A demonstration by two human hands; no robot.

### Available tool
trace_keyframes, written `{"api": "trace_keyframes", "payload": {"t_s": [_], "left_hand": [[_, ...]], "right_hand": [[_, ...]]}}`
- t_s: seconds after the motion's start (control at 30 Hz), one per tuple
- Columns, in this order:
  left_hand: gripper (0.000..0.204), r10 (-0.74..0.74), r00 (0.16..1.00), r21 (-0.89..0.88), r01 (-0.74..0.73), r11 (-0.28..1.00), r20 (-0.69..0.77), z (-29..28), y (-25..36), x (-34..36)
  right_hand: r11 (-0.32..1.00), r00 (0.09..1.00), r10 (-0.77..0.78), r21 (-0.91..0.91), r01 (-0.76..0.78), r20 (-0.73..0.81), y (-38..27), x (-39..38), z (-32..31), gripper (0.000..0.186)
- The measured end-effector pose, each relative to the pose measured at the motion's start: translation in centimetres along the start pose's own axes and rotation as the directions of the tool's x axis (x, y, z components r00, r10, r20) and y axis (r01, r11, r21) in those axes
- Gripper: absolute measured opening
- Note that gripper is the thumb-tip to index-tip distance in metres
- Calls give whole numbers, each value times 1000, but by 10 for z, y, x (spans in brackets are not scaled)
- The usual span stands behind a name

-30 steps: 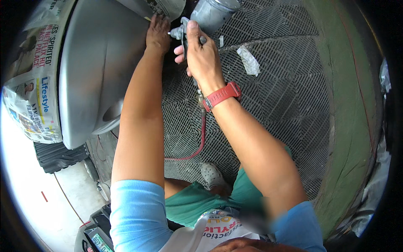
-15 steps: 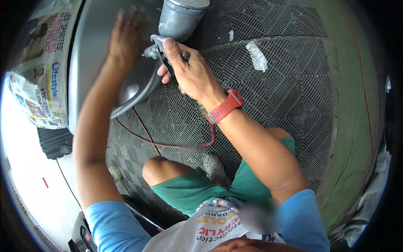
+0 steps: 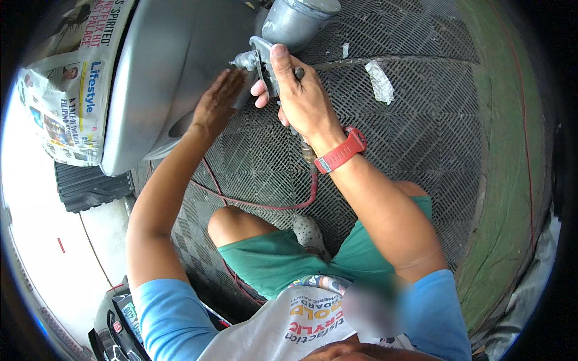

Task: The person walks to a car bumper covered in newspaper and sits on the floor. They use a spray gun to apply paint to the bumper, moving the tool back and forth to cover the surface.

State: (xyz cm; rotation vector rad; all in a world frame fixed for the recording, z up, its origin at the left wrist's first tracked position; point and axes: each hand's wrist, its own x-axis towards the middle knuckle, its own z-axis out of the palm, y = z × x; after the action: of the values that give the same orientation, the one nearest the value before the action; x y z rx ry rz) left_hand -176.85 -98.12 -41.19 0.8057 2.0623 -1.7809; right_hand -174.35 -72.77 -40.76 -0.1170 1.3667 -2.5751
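Note:
A spray gun (image 3: 245,59) with a grey metal paint cup on top is gripped in my right hand (image 3: 304,99), fingers wrapped round its handle. Its nozzle points left toward a grey car bumper (image 3: 174,66). My left hand (image 3: 218,105) reaches across the bumper's lower edge, fingers stretched out, just below the nozzle. Whether the left palm touches the surface I cannot tell. A red air hose (image 3: 289,207) runs from the gun's handle down to the floor.
Newspaper (image 3: 78,90) masks the part left of the bumper. Below it sits a black ribbed object (image 3: 93,186). Grated mats (image 3: 433,120) cover the floor, with a white paper scrap (image 3: 379,83) on them. Green sheeting (image 3: 512,180) lies along the right.
My left hand has come down and toward the right, from high on the bumper to near its lower edge. The spray gun in my right hand has shifted slightly right in the view.

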Motion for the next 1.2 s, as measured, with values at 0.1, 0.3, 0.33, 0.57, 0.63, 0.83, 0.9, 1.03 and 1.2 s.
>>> {"api": "trace_keyframes", "payload": {"t_s": [0.1,0.3,0.33,0.57,0.63,0.83,0.9,1.03,1.2], "left_hand": [[75,-301,947,-163,281,946,-114,-37,-45,-17],[79,-93,995,94,90,991,32,-18,-12,-35],[79,-23,999,76,19,997,49,-16,-11,-37],[81,-152,988,4,152,988,24,-19,-9,-13],[79,-15,1000,62,16,998,-18,1,6,-17],[74,-471,869,-211,437,875,-154,-67,-100,55],[82,-558,784,-162,534,830,-272,-69,-145,65],[84,-469,882,44,471,881,-38,-95,-125,93],[76,-363,917,12,370,929,-164,-39,-23,104]], "right_hand": [[999,1000,-3,-32,4,18,1,0,-1,70],[997,997,55,-65,-51,61,6,-8,7,68],[995,996,68,-74,-63,63,7,-9,7,68],[998,998,43,-55,-40,53,8,-3,2,68],[998,996,61,-37,-59,60,9,-3,4,67],[1000,1000,4,-16,-5,-13,5,8,-12,68],[1000,999,23,-20,-23,-34,6,7,-11,68],[997,979,-11,-83,-6,-204,14,17,-22,74],[991,967,108,-47,-122,-229,16,9,-20,71]]}}
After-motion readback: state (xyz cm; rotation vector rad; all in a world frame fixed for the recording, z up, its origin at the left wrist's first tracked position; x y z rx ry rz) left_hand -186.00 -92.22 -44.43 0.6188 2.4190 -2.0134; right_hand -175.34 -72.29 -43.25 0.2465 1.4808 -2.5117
